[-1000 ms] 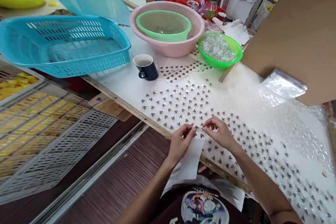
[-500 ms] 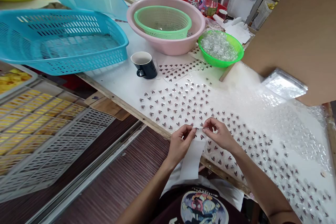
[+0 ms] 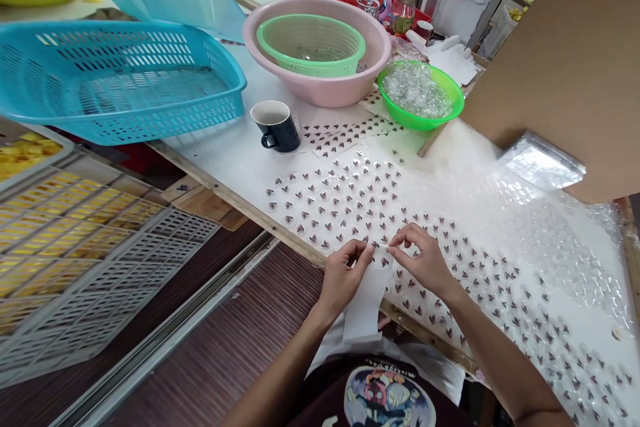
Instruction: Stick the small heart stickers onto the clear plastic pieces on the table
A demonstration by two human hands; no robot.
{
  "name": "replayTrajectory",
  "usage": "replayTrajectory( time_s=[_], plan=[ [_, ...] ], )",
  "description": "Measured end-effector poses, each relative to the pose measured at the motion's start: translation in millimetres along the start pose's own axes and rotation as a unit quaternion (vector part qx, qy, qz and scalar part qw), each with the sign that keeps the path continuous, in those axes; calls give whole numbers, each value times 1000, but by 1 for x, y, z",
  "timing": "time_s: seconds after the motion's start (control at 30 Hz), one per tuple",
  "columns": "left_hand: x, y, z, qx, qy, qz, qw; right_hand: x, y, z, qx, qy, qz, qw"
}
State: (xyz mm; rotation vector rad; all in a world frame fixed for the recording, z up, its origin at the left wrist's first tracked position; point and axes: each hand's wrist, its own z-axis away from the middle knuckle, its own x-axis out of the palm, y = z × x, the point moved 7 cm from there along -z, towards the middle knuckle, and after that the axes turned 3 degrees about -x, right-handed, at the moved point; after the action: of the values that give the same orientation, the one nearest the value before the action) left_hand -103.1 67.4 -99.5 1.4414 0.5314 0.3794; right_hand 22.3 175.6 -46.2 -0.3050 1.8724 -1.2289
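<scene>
My left hand (image 3: 345,277) pinches the top of a white paper strip (image 3: 364,313), which hangs down over the table's front edge. A small dark mark shows by its fingertips. To its right, my right hand (image 3: 420,257) has thumb and forefinger pressed together; whatever sits between them is too small to make out. A narrow gap lies between the two sets of fingertips. Beneath and around both hands, many small clear discs (image 3: 369,225) with dark printed motifs are spread in rows on the white table top (image 3: 210,153).
A dark mug (image 3: 280,130) stands beyond the discs, near printed sheets (image 3: 345,135). Behind are a blue basket (image 3: 165,117), a pink basin (image 3: 325,90) holding a green colander (image 3: 310,67), and a green bowl (image 3: 420,121) of clear pieces. Cardboard (image 3: 565,80) leans at right, beside a clear-wrapped stack (image 3: 543,160).
My right fingertips have drawn slightly away from the left ones, and the thin white edge that stretched between them no longer shows. My left hand stays almost still with the paper strip.
</scene>
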Motion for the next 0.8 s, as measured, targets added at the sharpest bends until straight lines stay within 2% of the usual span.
replayTrajectory(
  time_s=[0.13,0.3,0.43,0.53,0.6,0.7,0.8],
  plan=[
    [0,2,0,11,4,-12,1000,-6,3,-2,27,50,-57,997],
    [3,4,0,22,-8,-11,1000,19,5,-11,61,-8,-149,987],
    [2,10,-4,42,-10,-10,999,19,1,-22,56,16,-206,977],
    [-3,11,-5,50,4,-9,999,-1,8,-42,47,55,-217,974],
    [-7,8,-6,47,22,-12,999,-24,23,-64,41,111,-189,975],
    [-13,1,-6,45,49,-14,998,-59,60,-99,46,190,-111,974],
    [-15,-3,-6,57,61,-14,996,-71,101,-130,90,191,-67,975]
  ],
)
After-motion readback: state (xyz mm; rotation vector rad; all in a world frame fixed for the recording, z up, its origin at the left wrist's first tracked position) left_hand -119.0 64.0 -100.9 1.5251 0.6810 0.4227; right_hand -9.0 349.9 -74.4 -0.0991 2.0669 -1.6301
